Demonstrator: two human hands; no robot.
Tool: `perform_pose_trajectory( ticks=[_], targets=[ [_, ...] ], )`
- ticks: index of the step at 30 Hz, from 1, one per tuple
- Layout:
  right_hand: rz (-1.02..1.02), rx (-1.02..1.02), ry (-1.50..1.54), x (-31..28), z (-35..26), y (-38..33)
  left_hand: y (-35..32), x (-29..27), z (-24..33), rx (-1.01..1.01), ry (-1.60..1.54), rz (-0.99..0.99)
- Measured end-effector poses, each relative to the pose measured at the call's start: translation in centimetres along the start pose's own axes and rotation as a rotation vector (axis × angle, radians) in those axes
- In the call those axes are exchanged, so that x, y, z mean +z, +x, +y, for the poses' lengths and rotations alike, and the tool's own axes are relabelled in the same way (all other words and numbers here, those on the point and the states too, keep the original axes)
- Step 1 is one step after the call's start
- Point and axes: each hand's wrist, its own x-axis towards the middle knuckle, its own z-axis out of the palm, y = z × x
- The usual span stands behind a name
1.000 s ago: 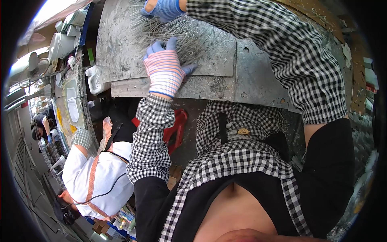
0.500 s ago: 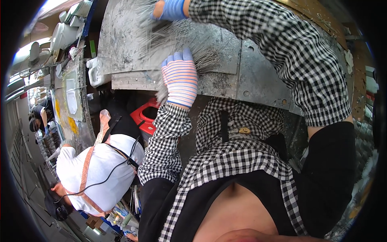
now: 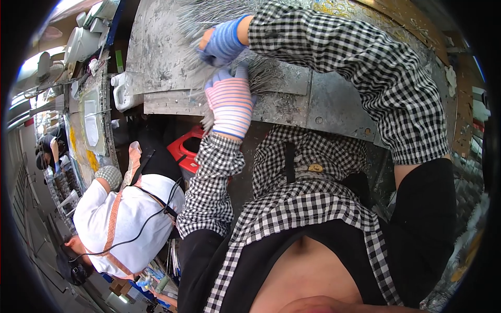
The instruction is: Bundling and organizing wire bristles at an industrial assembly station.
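My left hand (image 3: 229, 101), in a striped knit glove, is closed around a bundle of thin grey strands (image 3: 266, 74), like stiff wires or bristles, whose ends stick out on both sides of it. Just beyond it, my right hand (image 3: 223, 44), in a blue striped glove with a bare thumb or fingertip showing, is curled against the strands and nearly touches the left fingers. What lies inside its curled fingers is mostly hidden, and the strands below it are blurred. A larger spread of the same strands (image 3: 211, 14) lies at the far edge of the worktable.
The worktable is a scuffed grey metal plate (image 3: 339, 99) with small holes. A white jug (image 3: 125, 91) stands left of it. A red plastic stool (image 3: 185, 148) is beneath my left forearm. A co-worker in a white shirt (image 3: 130, 219) bends over another bench at left.
My right hand has come nearer, from the far strands down to my left hand. The left hand has shifted slightly left. The co-worker's gloved arm has moved into view.
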Motion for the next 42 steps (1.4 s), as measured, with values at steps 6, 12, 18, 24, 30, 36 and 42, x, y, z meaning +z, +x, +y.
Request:
perform_pose_trajectory(
  ticks=[6,12,18,24,30,36,42],
  targets=[
    [0.197,0.09,-0.129,2.8,4.3,1.7,-1.0,2.2,-0.1,-0.04,0.017,0.08],
    [0.5,-0.068,-0.35,3.7,10.6,3.0,-2.5,2.2,-0.4,0.059,-0.028,0.128],
    [0.28,-0.058,-0.298,3.2,7.0,0.7,-2.3,2.3,-0.6,0.105,-0.017,0.229],
    [0.3,-0.127,0.08,2.7,-2.3,2.2,-1.5,2.8,-0.3,0.085,0.168,0.258],
    [0.393,0.085,0.179,-0.6,0.4,3.3,-2.0,2.9,-0.9,0.128,0.116,0.3],
    [0.563,0.174,0.539,-3.7,4.8,-8.8,-1.7,1.3,-1.7,0.132,0.079,0.089],
    [0.304,0.25,0.13,4.3,3.9,-19.1,-2.3,0.7,-6.2,0.111,0.065,0.098]
  ],
)
